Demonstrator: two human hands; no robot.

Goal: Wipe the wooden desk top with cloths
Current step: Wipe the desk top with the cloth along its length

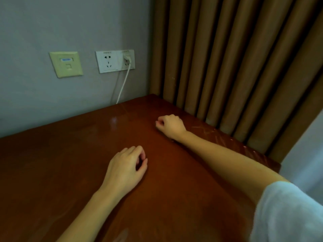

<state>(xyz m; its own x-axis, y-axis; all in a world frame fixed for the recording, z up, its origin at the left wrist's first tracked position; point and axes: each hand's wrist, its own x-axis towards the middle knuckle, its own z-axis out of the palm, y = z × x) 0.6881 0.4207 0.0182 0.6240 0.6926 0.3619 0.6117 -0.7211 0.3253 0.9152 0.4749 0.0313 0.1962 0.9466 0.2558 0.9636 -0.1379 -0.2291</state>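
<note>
Here, the desk [70, 163] fills the lower half of the view: a dark reddish-brown wooden top, glossy, with a pale glint near its far edge, faint smears across the middle and light scratches [201, 128] by its right edge. It stands in a corner, its far edge against a grey wall [70, 23] and its right edge along a brown pleated curtain [236, 58]. The left hand [126, 169] rests on the middle of the top, knuckles up, fingers curled under and thumb tip meeting the forefinger; nothing shows in its hold. The right hand [170, 125] lies farther off, near the far right corner, clenched into a loose fist on the wood, likewise with nothing showing between the fingers. The two hands are well apart. Both palms face down, so their undersides are hidden. The right forearm runs back to a white sleeve [288, 212], cut off at the lower right; the left forearm is cut off at the bottom. On the wall, a white double socket [111, 61] carries one white plug [127, 58], whose cable [123, 86] drops behind the desk's far edge. To its left sits a yellowed plate [66, 64]; its blue label is too blurred to read.
</note>
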